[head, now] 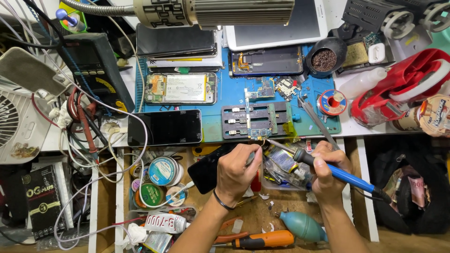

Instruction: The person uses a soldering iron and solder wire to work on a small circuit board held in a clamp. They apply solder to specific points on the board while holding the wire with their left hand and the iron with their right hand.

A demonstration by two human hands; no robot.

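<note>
**Bench inventory: soldering at a clamped circuit board**

- Right hand point(328, 171), lower centre-right: fist wrapped around the blue handle of a soldering iron point(328, 167); the iron runs up-left, its metal tip ending at the lower edge of the board holder.
- Left hand point(238, 171), lower centre: fingers curled and pinched on a slim tool, mostly hidden by the fingers; its kind cannot be told. A dark band sits on the wrist.
- Small circuit board point(258, 133), centre of frame: clamped at the bottom of a black board holder point(255, 120), just above both hands, where the iron tip and the left fingertips meet.
- Blue work mat point(225, 100), centre: carries the holder.
- On the mat, upper centre: an opened phone point(180, 88) with its battery showing; another opened phone body point(267, 61) to its right; loose board parts point(276, 86) between them.
- Dark-screened phone point(165, 127), left of the holder, lying flat.
- Solder spool point(332, 102) and tweezers point(316, 117), right of the holder.
- Tip-cleaner pot point(324, 58), upper right.
- Tape rolls point(161, 180), lower left, in the open drawer.
- Teal air blower point(303, 226) and orange-handled screwdriver point(262, 240), bottom centre.
- White fan point(18, 122), left edge.
</note>
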